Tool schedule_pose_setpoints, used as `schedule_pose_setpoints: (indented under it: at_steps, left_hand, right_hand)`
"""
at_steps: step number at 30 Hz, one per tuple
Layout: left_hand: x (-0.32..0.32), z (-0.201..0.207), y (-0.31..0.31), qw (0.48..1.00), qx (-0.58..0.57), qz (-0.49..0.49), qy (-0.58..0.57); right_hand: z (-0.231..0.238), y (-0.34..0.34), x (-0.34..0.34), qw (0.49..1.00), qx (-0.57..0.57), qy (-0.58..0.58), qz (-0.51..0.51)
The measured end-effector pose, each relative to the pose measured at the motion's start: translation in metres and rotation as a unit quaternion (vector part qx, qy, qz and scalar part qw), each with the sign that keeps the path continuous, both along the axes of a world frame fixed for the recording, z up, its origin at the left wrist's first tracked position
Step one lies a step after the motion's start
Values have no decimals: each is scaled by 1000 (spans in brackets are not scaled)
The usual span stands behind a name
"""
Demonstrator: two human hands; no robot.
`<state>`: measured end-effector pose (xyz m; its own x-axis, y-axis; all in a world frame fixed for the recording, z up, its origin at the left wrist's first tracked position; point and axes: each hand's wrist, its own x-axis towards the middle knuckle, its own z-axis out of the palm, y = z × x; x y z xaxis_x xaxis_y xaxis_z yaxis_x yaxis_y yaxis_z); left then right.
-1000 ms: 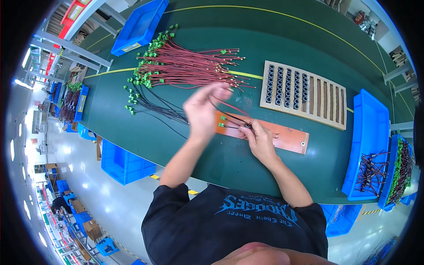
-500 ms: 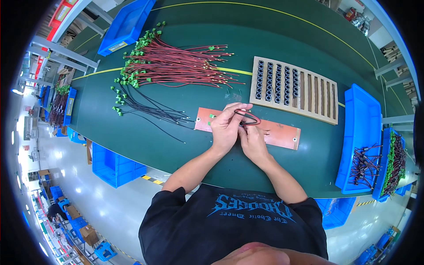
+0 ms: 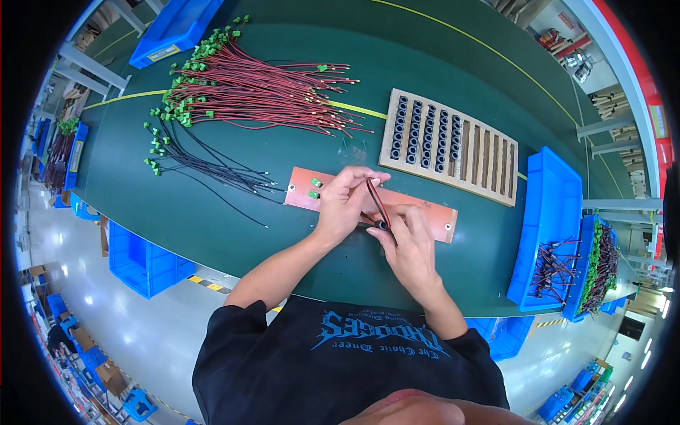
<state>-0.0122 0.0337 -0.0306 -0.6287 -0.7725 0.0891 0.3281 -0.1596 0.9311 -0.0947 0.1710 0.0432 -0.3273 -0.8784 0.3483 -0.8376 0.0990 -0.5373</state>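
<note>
Above an orange-brown board (image 3: 440, 219), both hands work on a looped pair of red and black wires (image 3: 377, 202). My left hand (image 3: 341, 207) is closed, pinching the top of the loop between its fingertips. My right hand (image 3: 412, 244) is closed on a small black ring (image 3: 382, 225) at the loop's lower end, with thumb and forefinger at its side. Whether the wires run through the ring I cannot tell. A green connector (image 3: 316, 183) and another below it sit on the board's left part, beside my left hand.
Red wires (image 3: 262, 92) with green connectors lie at the far left, black wires (image 3: 212, 166) nearer. A wooden slotted rack (image 3: 489, 166) holds rows of black rings beyond the board. At right, a blue bin (image 3: 549, 205) contains short wire assemblies; another blue bin (image 3: 185, 35) stands far left.
My right hand has moved away from my left, and the black ring now shows at its fingertips. The wire loop is drawn out between the hands. The whole view has shifted slightly.
</note>
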Motion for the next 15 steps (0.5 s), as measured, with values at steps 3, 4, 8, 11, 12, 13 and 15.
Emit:
schedule_pose_setpoints:
  at_steps: [3, 4, 8, 11, 12, 13, 15]
  left_hand:
    - [2, -2, -4, 1000, -26, -3, 6]
    - [3, -2, -4, 1000, -25, -5, -4]
    - [2, 5, -5, 998, -24, -38, -51]
    - [2, 7, -7, 995, -26, -58, -81]
    - [2, 7, -7, 994, -27, -63, -88]
    - [2, 6, -7, 995, -17, -56, -77]
    - [2, 4, -10, 998, 2, -42, -55]
  right_hand:
    - [12, -3, -16, 999, 17, 37, -27]
    - [14, -5, -22, 999, 19, 32, -37]
    - [-22, -6, -41, 957, -2, -267, -113]
    - [-35, -5, -48, 898, -9, -424, -115]
    - [-38, -5, -50, 878, -16, -464, -117]
    - [-41, -5, -50, 880, -31, -463, -102]
    - [-47, -4, -50, 872, -55, -480, -84]
